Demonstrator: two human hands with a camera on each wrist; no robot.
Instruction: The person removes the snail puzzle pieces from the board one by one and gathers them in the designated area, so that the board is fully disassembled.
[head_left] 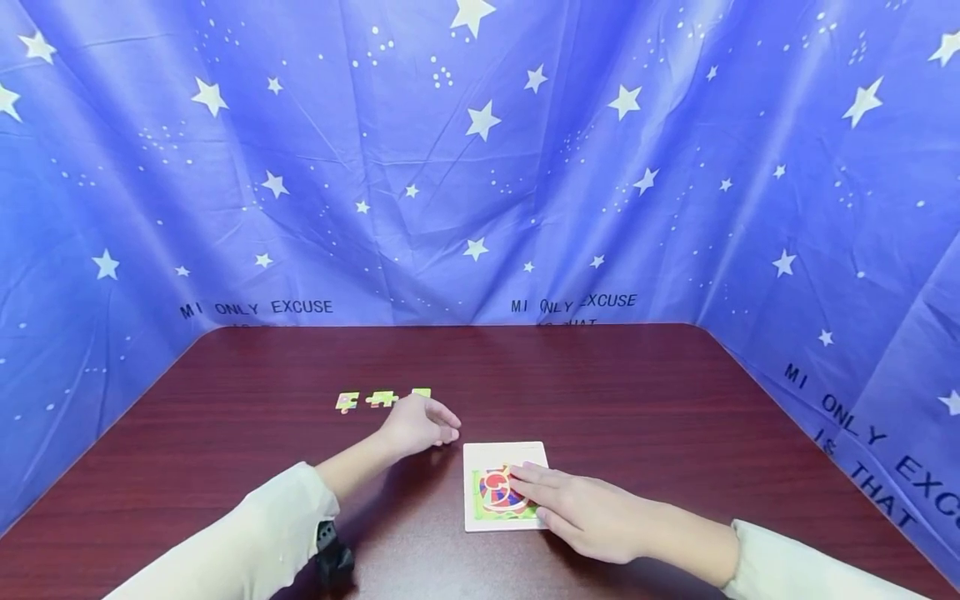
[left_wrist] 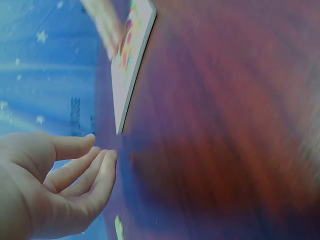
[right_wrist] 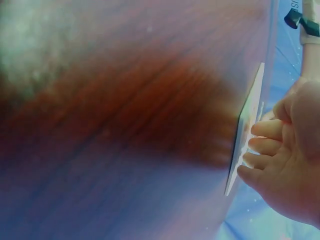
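Note:
A square puzzle board [head_left: 487, 457] with a white frame and a colourful picture in red, blue and green lies flat on the table. My right hand [head_left: 600, 512] rests over its right side, fingers extended onto the picture. In the right wrist view, the fingertips [right_wrist: 257, 160] meet the board [right_wrist: 255, 100] along its surface. Just beyond the board's upper left corner is my left hand [head_left: 417, 425], its fingers loosely bent. Nothing sits between the thumb and fingers of that hand [left_wrist: 75, 185] in the left wrist view.
Three yellow-green jigsaw pieces stand in a row left of the board: a left piece [head_left: 347, 402], a middle piece [head_left: 382, 399] and a right piece [head_left: 422, 392] partly covered by the left hand. The dark red wooden table [head_left: 600, 383] meets a blue star-printed curtain [head_left: 420, 167].

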